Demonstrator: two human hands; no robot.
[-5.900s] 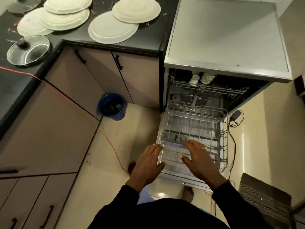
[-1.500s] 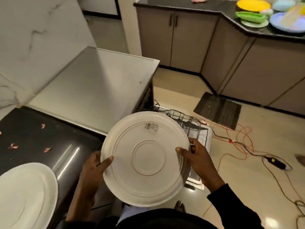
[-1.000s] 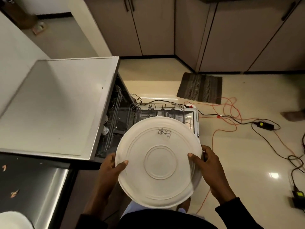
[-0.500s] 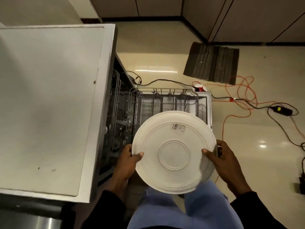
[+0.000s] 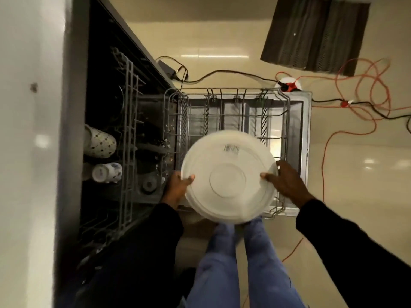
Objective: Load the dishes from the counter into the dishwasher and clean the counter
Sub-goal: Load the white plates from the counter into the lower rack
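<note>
plate (image 5: pixel 229 181) underside up, over rack (image 5: pixel 233 112) | left hand (image 5: pixel 178 187) and right hand (image 5: pixel 287 183) grip opposite rims, likely to steady lowering

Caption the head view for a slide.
Left hand and right hand hold a white plate over the pulled-out rack.

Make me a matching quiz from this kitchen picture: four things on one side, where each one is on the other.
Things: 1 round white plate; 2 spotted white mug; 3 dark ribbed floor mat; 4 orange cable.
Places: A looped across the floor; B inside the dishwasher; C held above the pulled-out wire rack; D spread flat on the floor, top right.
Pairs: 1-C, 2-B, 3-D, 4-A.
</note>
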